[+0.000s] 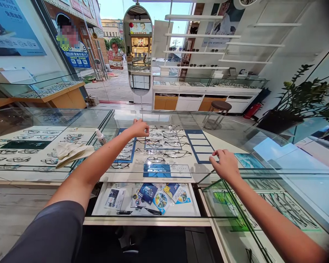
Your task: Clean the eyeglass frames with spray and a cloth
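My left hand (139, 128) is over the glass counter (120, 118), closed, fingers curled in; whatever it may hold cannot be made out. Toward the counter's right side, my right hand (225, 163) has its fingers bent toward the thumb in a pinch, and anything between them is too small to name. Under the glass lie several eyeglasses (156, 159) in rows, between my hands. A blue frame card with white panels (200, 146) shows just left of my right hand. Left of my left forearm are a small white bottle (100, 136) and a crumpled cream cloth (72, 152).
Below the glass, a white drawer (100, 208) holds leaflets (147, 193), discs (161, 201) and pens (149, 210). More eyeglasses (285, 212) fill the right case. Beyond the counter are an oval mirror (138, 51), a stool (220, 106) and a potted plant (298, 98).
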Available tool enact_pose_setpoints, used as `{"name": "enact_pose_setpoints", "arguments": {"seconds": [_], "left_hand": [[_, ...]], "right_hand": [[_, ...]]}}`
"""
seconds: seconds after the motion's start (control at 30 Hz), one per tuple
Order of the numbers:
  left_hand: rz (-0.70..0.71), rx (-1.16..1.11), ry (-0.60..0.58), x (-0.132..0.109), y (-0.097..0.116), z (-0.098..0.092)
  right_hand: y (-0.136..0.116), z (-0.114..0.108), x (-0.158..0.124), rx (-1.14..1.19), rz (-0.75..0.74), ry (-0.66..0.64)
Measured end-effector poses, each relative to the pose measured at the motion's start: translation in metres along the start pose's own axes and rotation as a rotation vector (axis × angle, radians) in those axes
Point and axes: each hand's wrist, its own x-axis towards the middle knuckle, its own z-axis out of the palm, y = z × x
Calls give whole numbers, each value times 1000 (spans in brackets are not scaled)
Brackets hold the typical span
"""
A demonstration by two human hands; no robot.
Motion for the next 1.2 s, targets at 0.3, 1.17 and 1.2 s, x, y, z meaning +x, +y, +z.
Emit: {"name": "enact_pose_setpoints", "arguments": {"seconds": [0.3,1.17,1.2], "left_hand": [[-4,20,-39,0,2,-1],[373,-170,27,-112,111,-22],[425,-284,-29,-127,126,-13]], "right_hand": [[2,1,1,2,-2,-4],[-6,-7,-2,10,9,-32],[-6,-8,-2,12,11,-33]]}}
